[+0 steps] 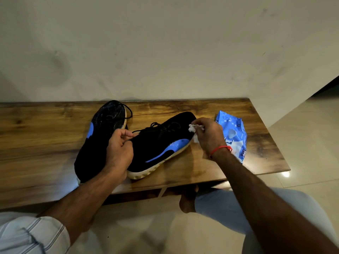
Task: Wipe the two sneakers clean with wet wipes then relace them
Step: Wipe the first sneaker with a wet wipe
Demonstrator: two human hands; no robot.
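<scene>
Two black sneakers with blue side panels and pale soles lie on a low wooden table point(45, 136). The right sneaker point(156, 145) sits upright, toe pointing away to the right, its laces loose. The left sneaker point(99, 136) lies behind it, partly hidden by my arm. My left hand point(119, 149) grips the right sneaker at its collar. My right hand point(207, 136) pinches a crumpled white wet wipe point(192, 129) against the toe area of the right sneaker.
A blue wet wipes pack point(233, 134) lies on the table just right of my right hand. A plain wall backs the table. The table's right end and front edge drop to a tiled floor, where my knee and bare foot point(187, 202) show.
</scene>
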